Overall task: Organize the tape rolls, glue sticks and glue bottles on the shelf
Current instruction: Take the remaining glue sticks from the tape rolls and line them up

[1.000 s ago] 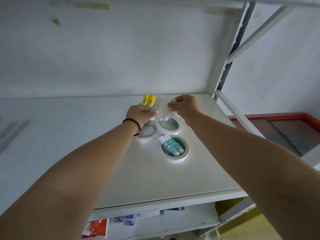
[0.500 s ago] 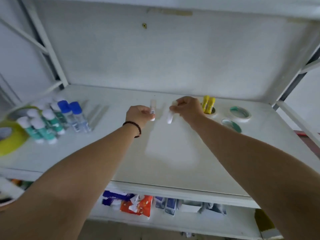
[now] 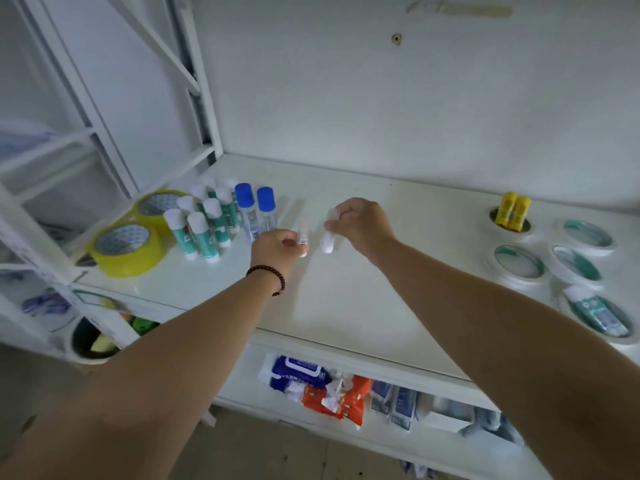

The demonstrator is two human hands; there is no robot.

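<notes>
My left hand is closed around a small clear glue bottle above the white shelf. My right hand grips a second whitish glue bottle beside it. Just left of both hands stand two blue-capped glue bottles and a cluster of teal glue sticks. Two yellow tape rolls lie at the shelf's left end. On the right lie several white tape rolls; one holds two yellow glue sticks, another holds teal glue sticks.
White shelf posts and braces rise on the left. The white wall closes the back. The lower shelf holds blue and orange packets. A dark bin sits low at the left.
Both hands have carried the two small bottles leftward along the shelf, from the white tape rolls toward the standing glue bottles. The view has swung left with them.
</notes>
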